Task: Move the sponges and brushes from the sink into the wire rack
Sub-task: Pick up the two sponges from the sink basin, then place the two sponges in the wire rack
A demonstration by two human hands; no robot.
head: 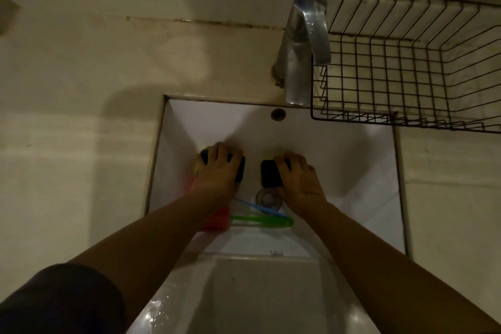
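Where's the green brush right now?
Head view: the green brush lies in the sink near its front edge, just below the drain, beside the blue brush, between the person's forearms.

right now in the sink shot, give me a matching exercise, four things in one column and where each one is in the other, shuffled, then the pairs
Things
1. left hand
2. right hand
3. green brush
4. wire rack

Places
A. up on the counter, right of the tap, nothing in it
B. on the dark sponge just above the drain
C. lying across the sink floor below the drain, beside a blue brush
D. on the dark sponge with a green edge by the sink's left wall

Pairs: 1-D, 2-B, 3-C, 4-A
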